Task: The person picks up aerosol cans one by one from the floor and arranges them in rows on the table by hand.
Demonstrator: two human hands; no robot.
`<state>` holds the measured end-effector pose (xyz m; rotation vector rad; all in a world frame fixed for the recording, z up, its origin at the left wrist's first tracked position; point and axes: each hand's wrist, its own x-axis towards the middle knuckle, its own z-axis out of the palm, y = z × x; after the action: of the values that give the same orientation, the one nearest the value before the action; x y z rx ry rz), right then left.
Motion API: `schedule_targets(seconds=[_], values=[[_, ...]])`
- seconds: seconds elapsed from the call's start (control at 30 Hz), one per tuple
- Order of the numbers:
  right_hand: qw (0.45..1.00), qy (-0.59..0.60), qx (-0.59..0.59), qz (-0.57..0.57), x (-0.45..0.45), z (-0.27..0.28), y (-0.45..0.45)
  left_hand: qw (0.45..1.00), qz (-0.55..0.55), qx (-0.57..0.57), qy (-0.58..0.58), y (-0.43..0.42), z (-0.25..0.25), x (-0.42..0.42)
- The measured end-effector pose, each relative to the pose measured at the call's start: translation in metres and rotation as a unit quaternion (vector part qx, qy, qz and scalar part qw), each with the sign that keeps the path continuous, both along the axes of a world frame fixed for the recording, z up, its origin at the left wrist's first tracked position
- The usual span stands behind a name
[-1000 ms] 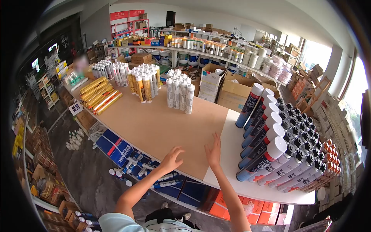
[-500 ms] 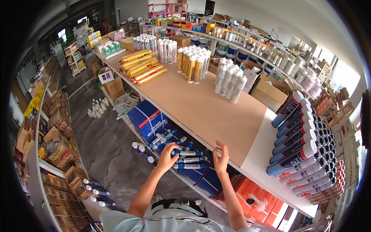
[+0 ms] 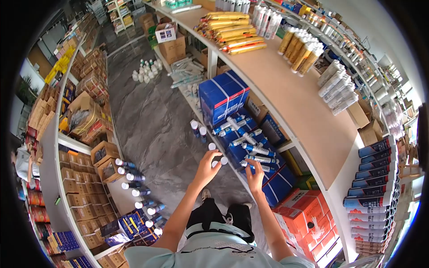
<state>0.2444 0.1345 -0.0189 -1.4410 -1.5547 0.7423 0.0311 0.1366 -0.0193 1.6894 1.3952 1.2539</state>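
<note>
My left hand point(image 3: 207, 169) hangs over the floor near a few white-capped cans point(image 3: 212, 146) standing by the shelf edge, its fingers curved and apart, holding nothing. To its right my right hand point(image 3: 254, 174) has spread fingers in front of blue and white tubes point(image 3: 260, 150) on the lower shelf; whether a fingertip touches one cannot be made out. A large blue box point(image 3: 222, 96) stands beyond the tubes. Below and right of them is a red-orange box point(image 3: 301, 207).
The brown-topped counter point(image 3: 286, 85) carries yellow foil packs point(image 3: 232, 31), gold cartridges point(image 3: 300, 50), white cartridges point(image 3: 337, 87) and rows of cans point(image 3: 367, 178). Left are shelves with cartons point(image 3: 80, 178) and cans point(image 3: 134, 177). White bottles point(image 3: 147, 70) stand on the grey floor point(image 3: 147, 120). A person point(image 3: 23, 163) is at far left.
The view has swung down and to the left, from the counter top to the lower shelf and floor. Both hands, first over the counter, are now in front of the lower shelf.
</note>
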Motion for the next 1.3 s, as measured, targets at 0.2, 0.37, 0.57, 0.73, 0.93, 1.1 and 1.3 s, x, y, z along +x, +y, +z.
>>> schedule_targets(seconds=[0.2, 0.37, 0.57, 0.73, 0.93, 1.1, 1.3], values=[[0.997, -0.017, -0.023, 0.074, -0.038, -0.053, 0.008, 0.998, 0.012, -0.063, 0.029, 0.000, -0.037, -0.024], [0.985, -0.028, -0.093, 0.144, -0.048, -0.120, 0.019, 0.990, 0.031, -0.132, 0.023, 0.002, -0.084, -0.035], [0.960, -0.006, -0.240, 0.146, -0.044, -0.218, 0.025, 0.979, 0.096, -0.180, 0.000, -0.006, -0.168, -0.027], [0.951, -0.081, -0.227, 0.194, -0.026, -0.324, 0.031, 0.966, 0.075, -0.248, 0.025, -0.005, -0.239, -0.018], [0.924, -0.087, -0.306, 0.212, -0.022, -0.405, 0.040, 0.952, 0.072, -0.297, 0.030, 0.008, -0.333, -0.007], [0.911, -0.034, -0.372, 0.173, -0.017, -0.507, 0.026, 0.938, 0.119, -0.326, 0.024, 0.023, -0.424, 0.006], [0.937, -0.120, -0.243, 0.219, -0.030, -0.577, 0.042, 0.943, 0.139, -0.303, 0.002, 0.025, -0.525, 0.010]])
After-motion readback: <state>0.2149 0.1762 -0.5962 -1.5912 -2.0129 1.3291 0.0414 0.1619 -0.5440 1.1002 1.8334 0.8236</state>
